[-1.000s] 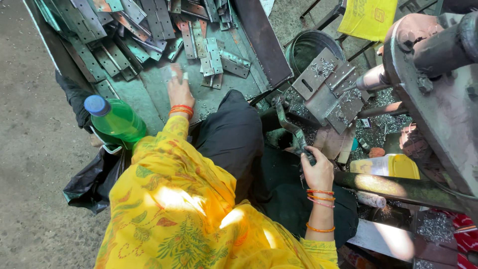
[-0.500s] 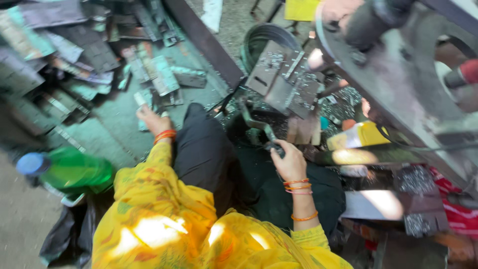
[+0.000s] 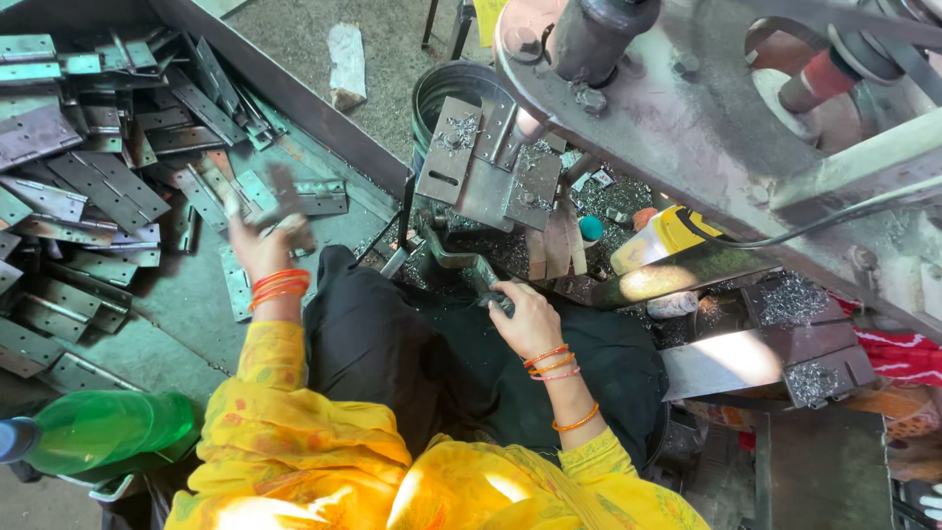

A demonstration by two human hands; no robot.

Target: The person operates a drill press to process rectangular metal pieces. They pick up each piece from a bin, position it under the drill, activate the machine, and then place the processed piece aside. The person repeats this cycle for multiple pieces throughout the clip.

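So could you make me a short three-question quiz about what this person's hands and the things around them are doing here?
1. True or false: the left hand holds a flat grey metal hinge plate above the pile of grey hinges.
2. What does the right hand grip?
A. the green plastic bottle
B. the dark metal lever handle
C. the yellow plastic container
3. Fill in: both wrists wear orange ____.

Key: 1 true; 2 B; 3 bangles.
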